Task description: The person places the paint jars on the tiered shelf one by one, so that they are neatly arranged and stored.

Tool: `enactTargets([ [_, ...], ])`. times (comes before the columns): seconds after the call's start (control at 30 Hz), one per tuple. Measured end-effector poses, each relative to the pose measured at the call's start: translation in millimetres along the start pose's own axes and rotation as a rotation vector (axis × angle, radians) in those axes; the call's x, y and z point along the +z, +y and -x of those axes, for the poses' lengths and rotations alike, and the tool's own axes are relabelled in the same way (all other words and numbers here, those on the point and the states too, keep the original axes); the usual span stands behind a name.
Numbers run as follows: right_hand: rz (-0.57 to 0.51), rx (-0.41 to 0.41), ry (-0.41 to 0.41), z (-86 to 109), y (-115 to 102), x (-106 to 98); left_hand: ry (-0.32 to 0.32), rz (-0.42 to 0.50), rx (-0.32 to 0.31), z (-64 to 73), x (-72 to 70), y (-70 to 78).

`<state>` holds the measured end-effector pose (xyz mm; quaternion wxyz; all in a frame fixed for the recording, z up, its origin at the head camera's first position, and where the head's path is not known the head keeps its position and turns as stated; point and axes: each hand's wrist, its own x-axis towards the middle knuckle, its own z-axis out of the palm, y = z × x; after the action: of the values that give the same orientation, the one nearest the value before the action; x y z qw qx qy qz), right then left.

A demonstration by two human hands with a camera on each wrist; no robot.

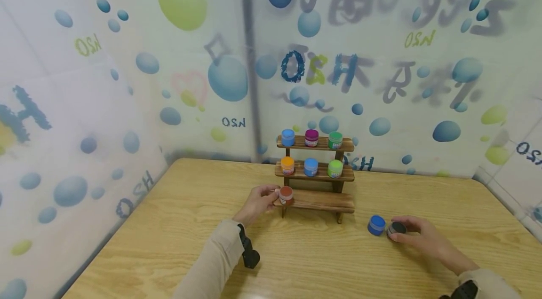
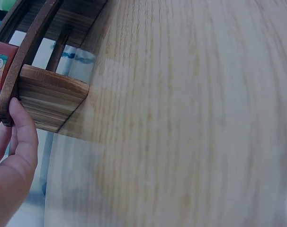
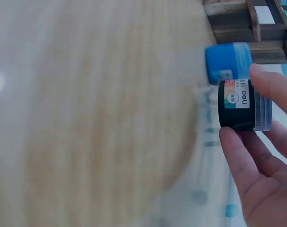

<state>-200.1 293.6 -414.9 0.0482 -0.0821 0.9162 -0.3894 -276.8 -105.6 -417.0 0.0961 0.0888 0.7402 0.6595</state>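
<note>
A wooden three-step rack (image 1: 322, 201) stands near the back of the table. My left hand (image 1: 257, 202) pinches the left end of its lowest shelf; the left wrist view shows the thumb and a finger (image 2: 24, 127) on either side of the board. Just beside those fingertips, a reddish-brown paint jar (image 1: 286, 195) sits on that shelf. To the right of the rack, my right hand (image 1: 427, 238) grips a black paint jar (image 3: 236, 106) between thumb and fingers. A dark blue paint jar (image 1: 376, 225) is on the table close to the black one.
On the top shelf are a light blue jar (image 1: 288, 137), a purple jar (image 1: 311, 137) and a green jar (image 1: 335, 140). The middle shelf bears orange (image 1: 287, 166), blue (image 1: 311, 167) and light green (image 1: 335, 169) jars. A patterned curtain (image 1: 203, 115) hangs behind the wooden table (image 1: 203, 181).
</note>
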Motion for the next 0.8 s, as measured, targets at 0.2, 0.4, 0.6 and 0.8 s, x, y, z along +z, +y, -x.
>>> enactTargets([
  [0.2,0.012,-0.006,0.000,-1.4,-2,-15,0.005,-0.002,0.002,-0.2,0.3,0.3],
  [0.4,0.042,-0.062,0.025,-5.9,-11,-25,0.007,-0.009,0.002,-0.4,0.1,0.5],
  [0.6,0.057,-0.104,0.023,-10.4,-25,-31,0.006,-0.011,-0.004,-0.2,0.4,1.4],
  [0.8,0.057,-0.165,0.015,-15.6,-44,-36,0.008,-0.020,-0.010,0.4,0.6,2.1],
])
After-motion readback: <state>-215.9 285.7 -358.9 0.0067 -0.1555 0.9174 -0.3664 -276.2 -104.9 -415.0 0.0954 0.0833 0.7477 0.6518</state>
